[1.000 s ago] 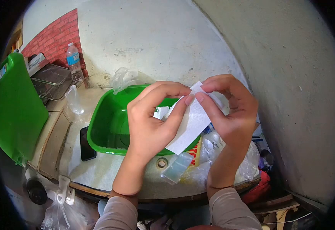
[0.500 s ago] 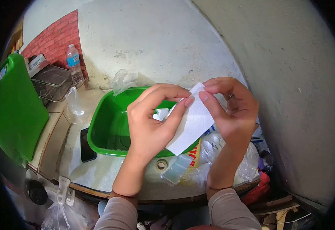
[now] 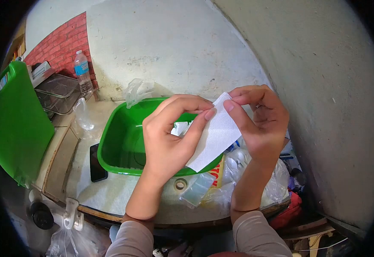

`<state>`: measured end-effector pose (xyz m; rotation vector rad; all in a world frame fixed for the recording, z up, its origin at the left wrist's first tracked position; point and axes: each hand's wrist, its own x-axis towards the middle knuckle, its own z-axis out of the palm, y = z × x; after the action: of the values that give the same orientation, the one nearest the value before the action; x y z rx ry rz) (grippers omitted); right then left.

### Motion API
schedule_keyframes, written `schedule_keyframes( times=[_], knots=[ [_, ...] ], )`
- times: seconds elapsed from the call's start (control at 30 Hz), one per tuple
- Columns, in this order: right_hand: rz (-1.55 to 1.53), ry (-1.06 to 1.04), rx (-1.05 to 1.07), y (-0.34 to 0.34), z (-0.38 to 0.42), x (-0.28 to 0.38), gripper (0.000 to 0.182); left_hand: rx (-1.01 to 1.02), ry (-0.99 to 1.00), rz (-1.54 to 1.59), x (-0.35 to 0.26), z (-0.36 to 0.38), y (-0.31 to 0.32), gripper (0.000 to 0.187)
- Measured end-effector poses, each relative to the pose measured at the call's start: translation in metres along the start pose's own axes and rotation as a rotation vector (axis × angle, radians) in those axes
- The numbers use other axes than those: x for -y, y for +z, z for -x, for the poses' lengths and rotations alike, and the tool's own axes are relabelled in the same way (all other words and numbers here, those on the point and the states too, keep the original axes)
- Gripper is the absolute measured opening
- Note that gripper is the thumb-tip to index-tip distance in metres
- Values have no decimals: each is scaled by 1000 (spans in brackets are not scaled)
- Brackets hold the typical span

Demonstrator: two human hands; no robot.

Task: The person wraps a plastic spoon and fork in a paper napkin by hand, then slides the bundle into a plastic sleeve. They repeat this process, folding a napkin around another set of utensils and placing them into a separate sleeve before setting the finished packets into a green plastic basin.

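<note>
A white, textured piece of folded paper [image 3: 216, 136] is held up in front of me, slanting down to the left. My left hand [image 3: 169, 132] pinches its upper left edge between thumb and fingers. At its top right corner, my right hand [image 3: 259, 120] pinches it between thumb and index finger. Below and behind the hands lies a green basin [image 3: 120, 137], partly hidden by my left hand and the paper. Something white [image 3: 179, 128] shows inside the basin, between my left thumb and fingers.
On the table [image 3: 118, 195] are a phone [image 3: 97, 162], a tape roll [image 3: 180, 184], clear plastic packets [image 3: 196, 190] and bagged plastic spoons [image 3: 238, 162]. A water bottle [image 3: 83, 73] stands by wire trays [image 3: 58, 88] at back left. A green chair [image 3: 20, 124] is at far left.
The paper and both hands have barely moved; the right thumb and fingers have shifted slightly at the paper's top corner.
</note>
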<state>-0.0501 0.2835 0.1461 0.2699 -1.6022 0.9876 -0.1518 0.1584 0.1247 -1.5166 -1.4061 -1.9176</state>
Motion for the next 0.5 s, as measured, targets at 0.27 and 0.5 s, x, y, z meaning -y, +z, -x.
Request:
schedule_keyframes(
  times=[0.27, 0.5],
  knots=[
    [-7, 0, -4, 0, 0, -1, 17, -94, 57, 39, 4, -2, 5, 9],
    [-51, 6, 3, 0, 0, -4, 18, -102, 72, 20, 2, -2, 4, 7]
  ],
)
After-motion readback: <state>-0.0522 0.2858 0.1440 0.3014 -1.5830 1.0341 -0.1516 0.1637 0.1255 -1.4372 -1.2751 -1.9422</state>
